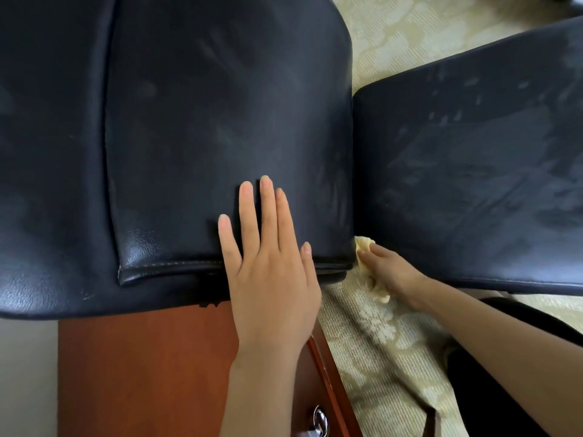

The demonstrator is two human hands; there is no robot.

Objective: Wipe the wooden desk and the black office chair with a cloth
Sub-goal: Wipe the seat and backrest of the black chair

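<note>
The large black leather padded panel of the office chair [189, 121] filled the left and centre of the view, its stitched lower seam running across just above a reddish-brown wooden desk surface [142, 373]. The left hand [271, 279] lay flat across that seam, palm down, fingers straight and slightly spread on the leather, grasping nothing; its heel and wrist sat over the wood. A small silver metal handle [319, 421] showed at the desk's right edge, near the bottom of the view. Just right of the panel's lower right corner, a crumpled pale yellow cloth [366, 246] sat in the narrow gap between that panel and a second black leather cushion [473, 184]. The right hand [391, 269] gripped the cloth, fingers curled over it, with cloth protruding above the fingertips and below the palm. The cloth touched the second cushion's lower left edge. That cushion carried smeared streaks. Beige patterned carpet [372, 342] lay beneath the right forearm.
</note>
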